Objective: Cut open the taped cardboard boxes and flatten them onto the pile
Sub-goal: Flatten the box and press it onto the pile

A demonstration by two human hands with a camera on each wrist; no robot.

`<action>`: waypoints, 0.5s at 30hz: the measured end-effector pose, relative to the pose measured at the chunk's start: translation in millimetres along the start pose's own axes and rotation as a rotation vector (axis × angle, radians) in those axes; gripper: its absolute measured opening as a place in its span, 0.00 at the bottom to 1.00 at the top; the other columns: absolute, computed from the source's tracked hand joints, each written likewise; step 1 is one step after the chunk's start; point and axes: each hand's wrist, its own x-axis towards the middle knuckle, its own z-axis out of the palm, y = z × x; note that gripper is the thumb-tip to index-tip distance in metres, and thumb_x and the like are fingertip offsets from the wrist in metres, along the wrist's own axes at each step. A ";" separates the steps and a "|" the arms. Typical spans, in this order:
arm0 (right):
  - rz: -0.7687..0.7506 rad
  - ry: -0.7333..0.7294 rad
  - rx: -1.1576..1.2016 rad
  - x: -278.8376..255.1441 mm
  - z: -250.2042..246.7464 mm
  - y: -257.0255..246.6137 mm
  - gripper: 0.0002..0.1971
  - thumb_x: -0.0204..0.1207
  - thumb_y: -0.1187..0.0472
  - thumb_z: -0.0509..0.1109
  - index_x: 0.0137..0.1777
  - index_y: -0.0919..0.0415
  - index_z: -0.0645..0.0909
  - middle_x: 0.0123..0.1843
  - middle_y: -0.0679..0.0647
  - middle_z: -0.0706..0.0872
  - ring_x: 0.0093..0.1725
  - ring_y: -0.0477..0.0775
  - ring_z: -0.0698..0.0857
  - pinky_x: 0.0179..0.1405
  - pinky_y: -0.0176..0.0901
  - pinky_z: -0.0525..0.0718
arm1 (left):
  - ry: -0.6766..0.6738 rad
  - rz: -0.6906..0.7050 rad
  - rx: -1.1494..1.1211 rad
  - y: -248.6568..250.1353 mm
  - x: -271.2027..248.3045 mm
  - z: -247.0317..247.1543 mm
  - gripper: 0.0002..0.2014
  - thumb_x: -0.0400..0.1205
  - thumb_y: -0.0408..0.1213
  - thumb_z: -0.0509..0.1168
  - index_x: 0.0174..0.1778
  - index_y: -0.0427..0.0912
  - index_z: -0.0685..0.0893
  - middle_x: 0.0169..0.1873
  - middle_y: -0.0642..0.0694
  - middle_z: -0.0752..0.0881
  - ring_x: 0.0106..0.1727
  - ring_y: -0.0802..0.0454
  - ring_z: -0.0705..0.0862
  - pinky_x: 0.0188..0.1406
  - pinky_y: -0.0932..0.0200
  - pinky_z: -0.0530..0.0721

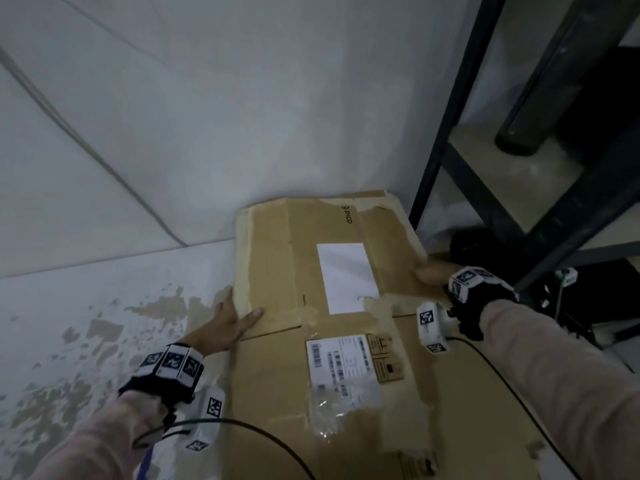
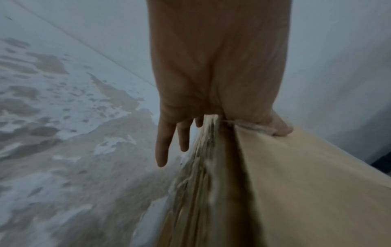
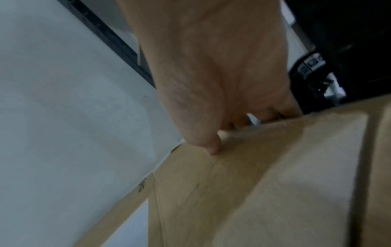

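My left hand (image 2: 213, 80) grips the left edge of the flattened brown cardboard box (image 1: 311, 258), thumb on top, fingers beneath; my right hand (image 1: 431, 273) pinches its right edge; the box rests on the brown cardboard pile (image 1: 277, 393) by the white wall (image 1: 207, 116)

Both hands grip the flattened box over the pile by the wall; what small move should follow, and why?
Probably lower it flat and let go. The left hand and right hand each grip a side edge of the flattened box, which already overlaps the cardboard pile beneath.
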 end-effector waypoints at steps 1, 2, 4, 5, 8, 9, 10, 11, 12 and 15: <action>-0.007 0.031 -0.004 4.8 -5.5 -3.8 0.37 0.81 0.37 0.55 0.79 0.66 0.63 0.75 0.62 0.71 0.65 0.57 0.73 0.64 0.44 0.68 | 0.015 -0.031 -0.018 9.3 2.1 -1.3 0.61 0.58 0.81 0.62 0.82 0.55 0.44 0.79 0.48 0.59 0.80 0.44 0.59 0.71 0.40 0.72; -0.022 0.068 0.012 -7.1 -13.4 -14.6 0.29 0.85 0.47 0.55 0.79 0.65 0.63 0.75 0.63 0.70 0.68 0.60 0.73 0.66 0.46 0.68 | 0.015 -0.080 -0.035 19.1 2.3 -2.4 0.61 0.60 0.79 0.62 0.83 0.55 0.41 0.80 0.47 0.58 0.79 0.42 0.61 0.65 0.40 0.75; -0.007 0.064 0.122 -14.0 -22.7 -30.4 0.23 0.85 0.58 0.57 0.77 0.66 0.66 0.74 0.63 0.72 0.71 0.65 0.73 0.72 0.49 0.69 | -0.006 -0.154 -0.103 32.2 1.8 -1.1 0.50 0.70 0.70 0.62 0.82 0.60 0.42 0.77 0.50 0.62 0.74 0.41 0.68 0.57 0.40 0.79; -0.003 0.017 0.228 -14.4 -26.4 -35.2 0.22 0.83 0.58 0.58 0.74 0.67 0.70 0.72 0.64 0.75 0.69 0.67 0.75 0.73 0.53 0.70 | -0.027 -0.189 -0.161 32.3 2.4 0.8 0.45 0.73 0.66 0.62 0.81 0.61 0.45 0.74 0.51 0.66 0.70 0.42 0.72 0.55 0.41 0.80; 0.076 -0.042 0.573 10.8 -26.8 -23.8 0.30 0.67 0.44 0.71 0.65 0.63 0.78 0.64 0.63 0.82 0.60 0.67 0.81 0.67 0.61 0.76 | -0.071 -0.347 -0.370 24.5 0.0 4.6 0.51 0.67 0.70 0.66 0.83 0.59 0.49 0.73 0.50 0.72 0.67 0.46 0.75 0.63 0.41 0.78; 0.111 -0.069 0.673 22.2 -24.8 -14.6 0.34 0.61 0.40 0.75 0.64 0.60 0.78 0.61 0.60 0.84 0.58 0.65 0.82 0.65 0.60 0.78 | -0.097 -0.395 -0.416 19.2 0.0 6.4 0.56 0.62 0.75 0.67 0.83 0.58 0.51 0.72 0.49 0.74 0.67 0.46 0.77 0.66 0.40 0.78; 0.118 -0.111 0.743 19.7 -23.2 -13.5 0.38 0.58 0.37 0.79 0.65 0.59 0.78 0.60 0.57 0.84 0.58 0.63 0.83 0.64 0.58 0.78 | -0.125 -0.429 -0.452 13.9 0.1 7.2 0.59 0.57 0.78 0.68 0.82 0.57 0.56 0.70 0.48 0.77 0.67 0.46 0.79 0.67 0.39 0.77; 0.142 -0.169 0.767 9.5 -22.9 -16.2 0.41 0.56 0.36 0.81 0.66 0.59 0.78 0.61 0.56 0.85 0.59 0.62 0.83 0.64 0.57 0.78 | -0.152 -0.442 -0.478 10.5 -0.1 7.6 0.59 0.55 0.80 0.67 0.80 0.55 0.63 0.67 0.47 0.81 0.66 0.45 0.81 0.67 0.38 0.78; 0.147 -0.196 0.783 -8.8 -26.4 -27.5 0.38 0.60 0.38 0.80 0.65 0.61 0.77 0.61 0.56 0.84 0.60 0.61 0.83 0.65 0.55 0.77 | -0.173 -0.448 -0.510 10.1 -1.7 7.8 0.57 0.53 0.81 0.66 0.77 0.54 0.69 0.64 0.47 0.84 0.64 0.45 0.82 0.67 0.39 0.78; 0.099 -0.231 0.839 -16.0 -29.5 -29.9 0.20 0.75 0.44 0.72 0.57 0.59 0.76 0.54 0.56 0.83 0.57 0.57 0.81 0.62 0.50 0.74 | -0.219 -0.423 -0.592 10.5 -2.9 10.8 0.52 0.54 0.78 0.68 0.72 0.52 0.76 0.60 0.45 0.87 0.62 0.44 0.85 0.68 0.39 0.77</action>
